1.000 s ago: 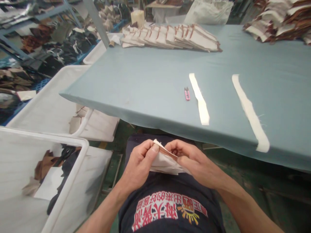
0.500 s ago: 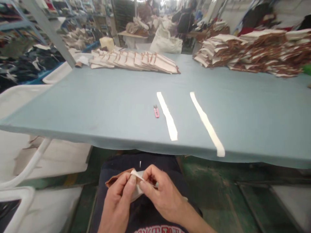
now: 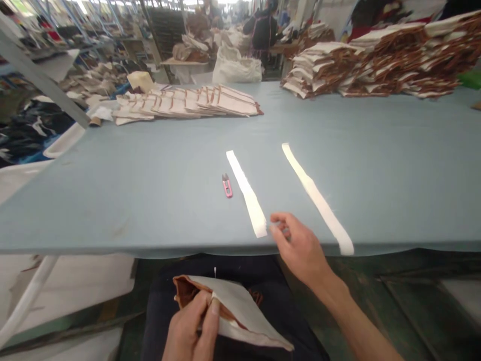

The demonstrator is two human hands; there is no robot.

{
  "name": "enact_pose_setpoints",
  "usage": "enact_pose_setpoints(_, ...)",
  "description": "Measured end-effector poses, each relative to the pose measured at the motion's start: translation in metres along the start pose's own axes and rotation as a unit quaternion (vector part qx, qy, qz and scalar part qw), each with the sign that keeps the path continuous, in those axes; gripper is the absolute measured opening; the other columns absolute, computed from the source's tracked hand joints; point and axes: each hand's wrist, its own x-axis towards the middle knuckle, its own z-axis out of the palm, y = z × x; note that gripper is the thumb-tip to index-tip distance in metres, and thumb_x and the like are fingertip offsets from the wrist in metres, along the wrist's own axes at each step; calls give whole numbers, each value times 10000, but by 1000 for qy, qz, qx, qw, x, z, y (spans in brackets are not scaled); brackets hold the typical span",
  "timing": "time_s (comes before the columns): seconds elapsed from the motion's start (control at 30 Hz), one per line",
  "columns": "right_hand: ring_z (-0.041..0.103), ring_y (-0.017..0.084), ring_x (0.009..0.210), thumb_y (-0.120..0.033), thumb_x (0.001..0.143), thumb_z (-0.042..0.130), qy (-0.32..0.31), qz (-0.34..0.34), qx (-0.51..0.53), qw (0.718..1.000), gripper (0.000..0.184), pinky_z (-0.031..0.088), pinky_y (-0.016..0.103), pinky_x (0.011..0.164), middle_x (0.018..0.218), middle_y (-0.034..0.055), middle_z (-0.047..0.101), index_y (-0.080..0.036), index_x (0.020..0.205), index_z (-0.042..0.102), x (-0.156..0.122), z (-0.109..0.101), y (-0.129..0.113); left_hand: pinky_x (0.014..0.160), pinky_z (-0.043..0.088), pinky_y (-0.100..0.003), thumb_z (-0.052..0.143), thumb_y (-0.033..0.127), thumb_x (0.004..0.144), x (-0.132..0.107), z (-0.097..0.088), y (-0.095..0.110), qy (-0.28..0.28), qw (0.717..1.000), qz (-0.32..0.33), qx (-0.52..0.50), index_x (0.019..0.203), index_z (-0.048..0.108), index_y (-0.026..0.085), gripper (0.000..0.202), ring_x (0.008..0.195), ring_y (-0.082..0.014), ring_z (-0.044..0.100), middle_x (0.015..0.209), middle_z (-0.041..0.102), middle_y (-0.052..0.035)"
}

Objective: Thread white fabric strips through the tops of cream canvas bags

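Observation:
A white fabric piece with a brown inner side (image 3: 244, 306) lies over my lap, its edge folded open like a pouch. My left hand (image 3: 195, 323) pinches that edge between thumb and fingers. Over the table's front edge, my right hand (image 3: 298, 245) has its fingers loosely curled and apart from the thumb, and I see nothing in it. Its fingertips are close to the lower end of a white fabric strip (image 3: 248, 193). To the right lies a second, cream strip (image 3: 317, 198). Pink thread snips (image 3: 227, 185) rest left of the first strip.
The blue-green table (image 3: 150, 185) spans the view. Along its back lie a fanned row of white fabric pieces (image 3: 188, 103) and tall brown-and-white stacks (image 3: 379, 60). A white sack (image 3: 236, 65) stands beyond. A metal post (image 3: 45, 75) rises at the left.
My right hand has left the fabric piece and moved up and right to the table edge. My left hand still grips the fabric, which now spreads wider. The camera view has shifted.

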Motion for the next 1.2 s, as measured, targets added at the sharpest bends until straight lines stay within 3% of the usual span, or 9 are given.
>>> enact_pose_setpoints(0.13,725,264,992,-210,974,522,-9,-6,-33,999,266,527,371,844,1209,107,752,-187,1204,652,63,14,-5,595,451,-200,482,312,1032,23,-5,-3,10,998,20,55,767,633,202,325,565,-112,606,639,643,32)
enact_pose_setpoints(0.23,710,286,1061,-168,962,521,-14,-31,-55,998,244,517,371,826,1201,97,748,-208,1139,683,74,30,-16,617,492,-199,526,308,1004,35,-6,-2,40,997,10,59,909,682,217,204,629,-122,689,740,731,32)
enact_pose_setpoints(0.37,716,268,982,-186,965,519,-7,-45,-71,996,228,512,355,778,1121,81,758,-223,1112,690,59,36,-21,602,510,-228,554,310,965,44,-4,-2,63,996,-25,52,1034,653,213,155,612,-150,709,723,745,33)
enact_pose_setpoints(0.5,703,252,957,-240,957,542,9,-64,-63,996,247,528,371,832,1136,97,743,-196,1172,656,37,27,-18,629,513,-266,504,304,959,56,-4,-8,24,997,-74,19,1037,635,198,186,616,-177,712,667,723,23)
enact_pose_setpoints(0.57,675,277,1053,-276,924,609,-1,-142,-49,989,283,525,401,918,1182,115,726,-189,1190,645,26,23,-17,612,500,-275,474,306,968,60,-4,-11,-1,996,-90,-2,1014,630,196,196,579,-180,690,628,698,26)
enact_pose_setpoints(0.7,579,357,1194,-263,889,685,-60,-315,-78,944,404,472,513,1012,1316,178,666,-163,1275,618,6,25,-16,637,496,-281,456,309,997,59,-1,-15,-26,995,-88,-34,1078,616,188,217,616,-178,697,692,712,13)
enact_pose_setpoints(0.8,591,336,1105,-196,915,657,-73,-314,-105,941,263,463,487,959,1210,154,702,-178,1177,668,2,34,-15,660,492,-284,455,293,1004,54,2,-14,-32,994,-90,-44,1090,617,186,212,649,-174,693,734,711,4)
enact_pose_setpoints(0.93,596,289,979,-227,950,641,-60,-301,-71,949,73,445,428,879,1032,98,727,-208,982,703,7,39,-16,668,473,-273,460,255,999,52,3,-11,-43,995,-72,-49,1077,622,184,193,663,-156,669,768,698,5)
enact_pose_setpoints(1.2,618,242,960,-207,1037,494,-94,-256,-14,962,229,403,388,876,980,63,741,-206,907,683,15,31,-17,620,438,-245,475,214,982,64,8,-6,-28,998,-36,-36,1050,638,169,182,598,-136,617,662,631,37)
